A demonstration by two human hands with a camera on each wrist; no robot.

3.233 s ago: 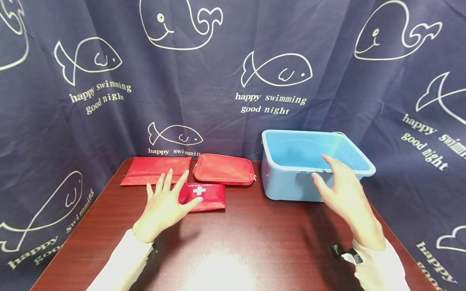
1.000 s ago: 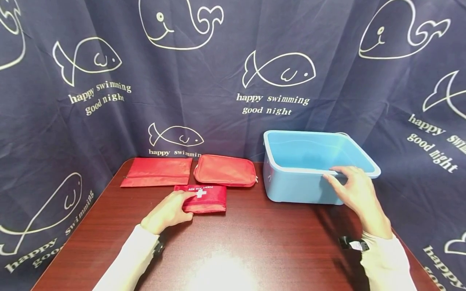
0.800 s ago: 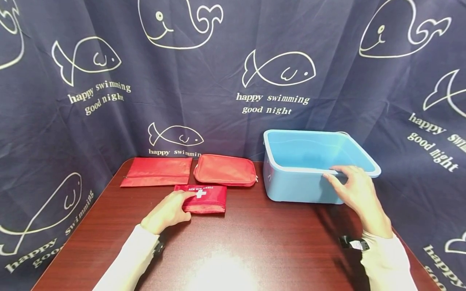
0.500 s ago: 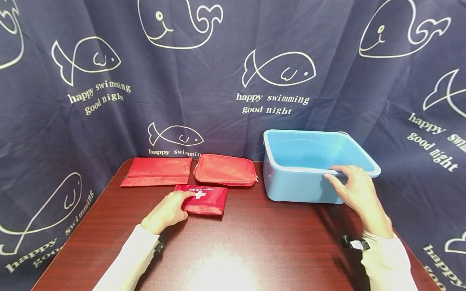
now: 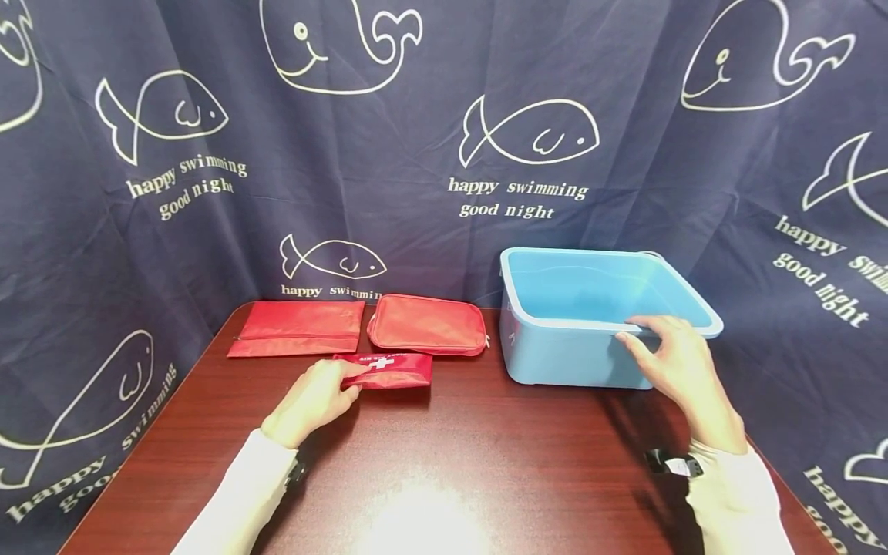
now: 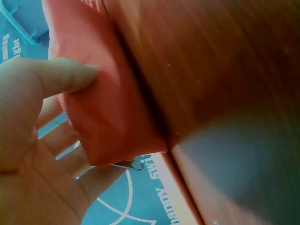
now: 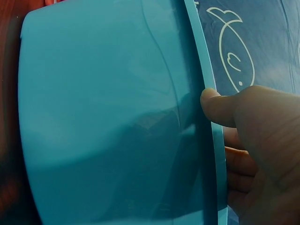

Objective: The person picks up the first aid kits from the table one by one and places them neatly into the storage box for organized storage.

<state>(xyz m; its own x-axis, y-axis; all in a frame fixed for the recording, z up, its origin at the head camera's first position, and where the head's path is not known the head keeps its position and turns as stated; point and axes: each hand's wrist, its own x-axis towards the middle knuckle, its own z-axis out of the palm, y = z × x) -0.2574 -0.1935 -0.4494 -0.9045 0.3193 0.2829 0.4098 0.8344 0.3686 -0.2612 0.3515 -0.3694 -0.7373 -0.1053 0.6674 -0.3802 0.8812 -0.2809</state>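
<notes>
The fingers of my left hand (image 5: pixel 310 403) are clamping the left end of the red first aid kit (image 5: pixel 404 375), which is showing just in front of the zipped red pouch (image 5: pixel 428 324) and the flat red pouch (image 5: pixel 303 319); I am unable to tell whether its underside is touching the bench (image 5: pixel 479 432). The fingers of my right hand (image 5: pixel 680 368) are gripping the near rim of the blue tub (image 5: pixel 565 358), which is standing upright on the bench, right of all three.
</notes>
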